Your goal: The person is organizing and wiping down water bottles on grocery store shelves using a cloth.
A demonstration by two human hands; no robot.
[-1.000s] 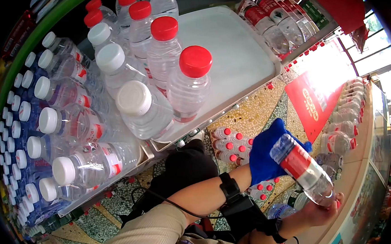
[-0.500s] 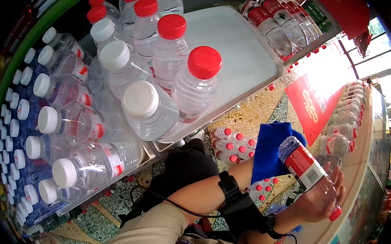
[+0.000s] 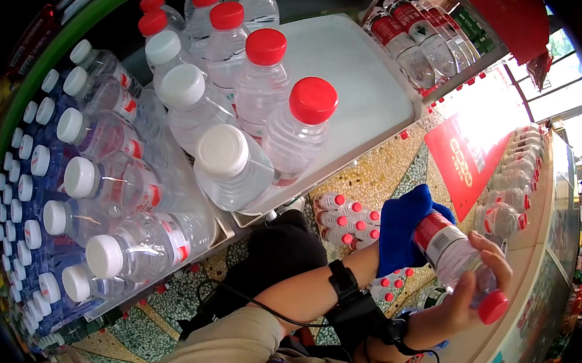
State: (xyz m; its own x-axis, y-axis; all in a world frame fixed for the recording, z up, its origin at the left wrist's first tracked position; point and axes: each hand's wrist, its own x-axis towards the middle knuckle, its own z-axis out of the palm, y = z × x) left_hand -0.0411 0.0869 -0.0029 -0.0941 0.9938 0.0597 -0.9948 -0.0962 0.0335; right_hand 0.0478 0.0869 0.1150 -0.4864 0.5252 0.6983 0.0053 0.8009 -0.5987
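A clear plastic water bottle (image 3: 460,261) with a red-and-white label is held slantwise, its red cap low and to the right. My right hand (image 3: 467,302) is closed around it near the cap, thumb on one side and fingers on the other. Around the bottle's base lies a blue cloth (image 3: 400,231). My left hand is inside or behind that cloth, its fingers hidden, and it presses the cloth against the base. A black strap device (image 3: 343,282) sits on my left forearm, and another wrist strap (image 3: 397,336) is on my right.
A white tray (image 3: 370,58) holds upright bottles with red and white caps. Rows of white-capped bottles (image 3: 119,183) stand to the left. More bottles lie on a rack (image 3: 422,34). Bottle packs (image 3: 347,218) rest on the floor. A counter (image 3: 531,232) carries a line of bottles (image 3: 508,196).
The blue cloth has gone from beside the bottle to wrapping its base. My right hand now holds nearer the cap, and the cap end has swung toward the camera.
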